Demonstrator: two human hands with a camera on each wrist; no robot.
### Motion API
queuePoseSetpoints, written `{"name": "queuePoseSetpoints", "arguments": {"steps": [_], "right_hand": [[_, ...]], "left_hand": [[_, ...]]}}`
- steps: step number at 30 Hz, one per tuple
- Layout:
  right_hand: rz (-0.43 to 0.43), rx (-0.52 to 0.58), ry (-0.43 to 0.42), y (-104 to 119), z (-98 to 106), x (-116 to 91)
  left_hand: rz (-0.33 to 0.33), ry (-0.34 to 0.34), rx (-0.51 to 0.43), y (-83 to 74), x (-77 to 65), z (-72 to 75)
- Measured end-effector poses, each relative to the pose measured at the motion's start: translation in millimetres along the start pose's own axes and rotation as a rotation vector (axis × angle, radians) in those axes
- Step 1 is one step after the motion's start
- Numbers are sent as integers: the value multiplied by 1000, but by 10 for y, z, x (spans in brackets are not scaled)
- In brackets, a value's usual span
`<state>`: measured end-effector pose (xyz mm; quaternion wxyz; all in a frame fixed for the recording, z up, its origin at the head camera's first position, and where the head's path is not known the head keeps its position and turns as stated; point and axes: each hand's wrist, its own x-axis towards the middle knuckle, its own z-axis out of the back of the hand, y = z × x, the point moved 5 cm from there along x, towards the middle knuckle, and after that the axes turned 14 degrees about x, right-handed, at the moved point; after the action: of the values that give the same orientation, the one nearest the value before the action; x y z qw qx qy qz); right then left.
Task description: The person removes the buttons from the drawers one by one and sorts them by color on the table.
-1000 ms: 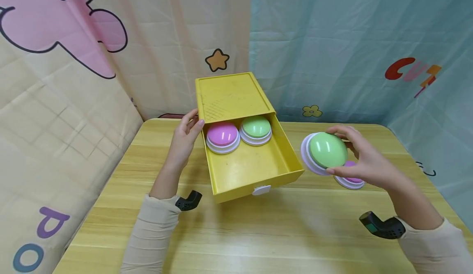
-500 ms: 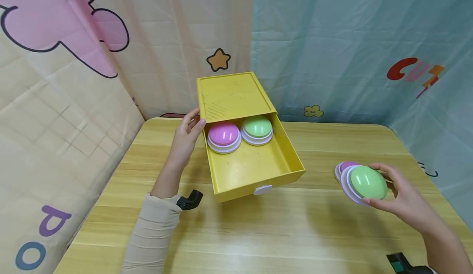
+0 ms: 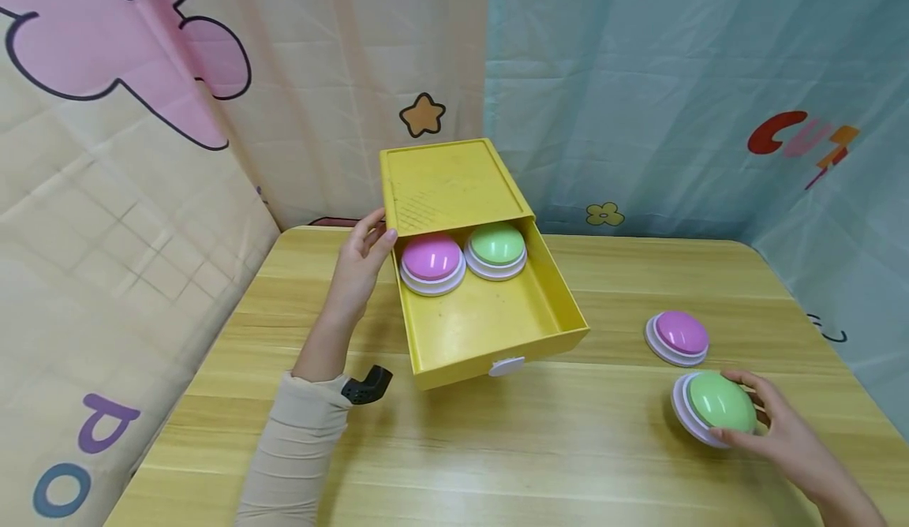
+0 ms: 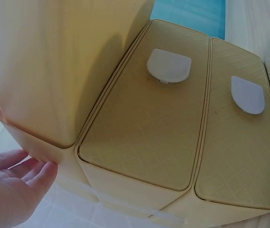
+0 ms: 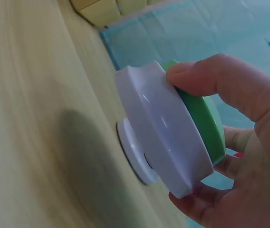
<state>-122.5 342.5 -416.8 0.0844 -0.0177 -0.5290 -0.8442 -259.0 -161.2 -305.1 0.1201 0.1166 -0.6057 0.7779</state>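
In the head view my right hand [image 3: 781, 428] grips a green-domed push button [image 3: 723, 402] with a white base, tilted. The right wrist view shows the thumb on one side of this green push button [image 5: 166, 126] and fingers on the other, with its shadow on the table. Just beyond it a pink push button [image 3: 682, 333] lies on the table. My left hand [image 3: 358, 267] holds the side edge of a yellow drawer cabinet [image 3: 454, 184]. Its pulled-out top drawer [image 3: 490, 322] contains a second pink push button [image 3: 431, 263] and a second green push button [image 3: 495, 251].
Below the open drawer, two closed drawers show white handles, such as the upper handle [image 4: 169, 65], in the left wrist view. The wooden table [image 3: 540, 456] reaches back to a printed curtain [image 3: 625, 117]. A white handle [image 3: 506, 366] sticks out from the open drawer's front.
My right hand has carried the green push button right and toward me, down closer to the table, uncovering the loose pink one. The left hand keeps its place on the cabinet.
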Motion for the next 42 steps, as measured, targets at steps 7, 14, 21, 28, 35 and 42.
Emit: {"name": "queuePoseSetpoints", "arguments": {"steps": [7, 14, 21, 28, 35, 42], "right_hand": [[-171, -70, 37, -218, -12, -71], [-258, -56, 95, -307, -51, -81], [-229, -51, 116, -278, -68, -86], [-93, -19, 103, -50, -67, 31], [-7, -32, 121, 402, -101, 294], [137, -29, 127, 851, -207, 558]], "left_hand": [[0, -5, 3, -2, 6, -4], [0, -7, 1, 2, 10, -3], [3, -12, 0, 7, 10, -6], [4, -10, 11, 7, 8, 1], [8, -12, 18, 14, 13, 16], [3, -8, 21, 16, 15, 4]]}}
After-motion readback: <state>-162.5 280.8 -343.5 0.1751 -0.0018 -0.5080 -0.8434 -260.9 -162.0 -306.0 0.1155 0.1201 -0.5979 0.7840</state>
